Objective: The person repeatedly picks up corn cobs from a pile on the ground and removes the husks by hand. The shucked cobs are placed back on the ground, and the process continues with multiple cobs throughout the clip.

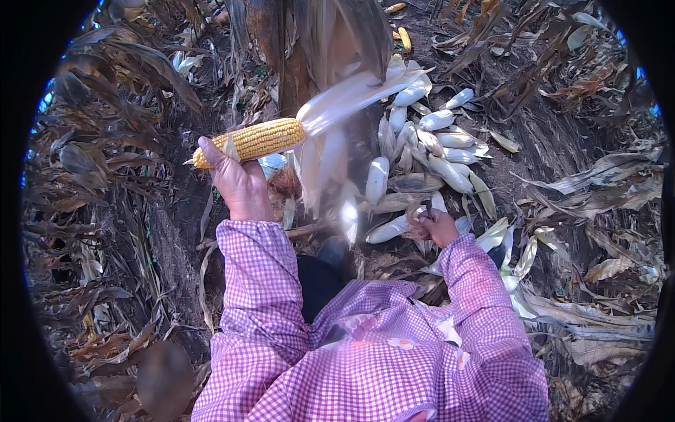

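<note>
My left hand [240, 184] grips a yellow ear of corn [261, 138] near its tip, the kernels bare. Pale husk leaves [358, 100] are still attached at its base; some stretch up to the right and others hang down, blurred. Lower right, my right hand [439, 227] is closed on a tuft of brown corn silk [416, 228]. A small dark thing shows at its thumb, too little of it to name. Just left of that hand lies an ear in pale husk [387, 230].
A pile of ears in husk [437, 140] lies on the soil ahead, right of centre. Bare yellow ears [404, 38] lie farther off. Dry corn stalks and leaves [121, 95] crowd the left, with more leaves [596, 190] on the right. Large brown leaves [337, 37] hang ahead.
</note>
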Demonstrator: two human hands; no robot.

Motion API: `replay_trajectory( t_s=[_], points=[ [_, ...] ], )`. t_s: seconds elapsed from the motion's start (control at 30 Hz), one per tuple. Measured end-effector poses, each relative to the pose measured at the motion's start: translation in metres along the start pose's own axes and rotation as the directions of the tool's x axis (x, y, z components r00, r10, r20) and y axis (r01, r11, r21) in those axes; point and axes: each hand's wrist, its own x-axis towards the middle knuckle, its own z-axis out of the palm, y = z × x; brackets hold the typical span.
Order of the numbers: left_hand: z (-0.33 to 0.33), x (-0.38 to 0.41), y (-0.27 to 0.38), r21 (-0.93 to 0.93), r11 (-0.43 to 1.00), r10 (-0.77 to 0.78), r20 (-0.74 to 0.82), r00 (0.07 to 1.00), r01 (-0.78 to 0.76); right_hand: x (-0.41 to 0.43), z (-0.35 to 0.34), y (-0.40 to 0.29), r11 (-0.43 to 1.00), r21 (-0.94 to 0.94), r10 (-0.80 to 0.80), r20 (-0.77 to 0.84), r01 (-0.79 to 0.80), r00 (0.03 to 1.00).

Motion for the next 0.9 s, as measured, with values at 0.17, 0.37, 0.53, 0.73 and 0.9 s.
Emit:
replay_trajectory(
  t_s=[0.17,0.37,0.53,0.73,0.9],
  points=[
    [0.003,-0.001,0.004,0.035,0.999,0.02,0.051,0.998,-0.022,0.008,0.117,-0.073,0.914,-0.302,-0.141,0.392,0.272,0.909],
    [0.023,-0.014,-0.007,-0.053,0.98,-0.178,0.226,0.958,0.194,0.026,0.215,-0.141,0.631,-0.333,-0.639,0.29,0.701,0.713],
    [0.04,-0.029,-0.014,-0.093,0.944,-0.277,0.304,0.912,0.317,0.066,0.241,-0.093,0.643,-0.116,-0.668,0.398,0.757,0.629],
    [0.041,-0.045,-0.012,-0.063,0.921,-0.345,0.325,0.881,0.384,0.05,0.232,-0.096,0.729,-0.135,-0.58,0.398,0.671,0.71],
    [0.047,-0.051,-0.008,-0.091,0.903,-0.365,0.359,0.859,0.421,0.047,0.208,-0.08,0.786,-0.225,-0.45,0.431,0.576,0.782]
  ],
)
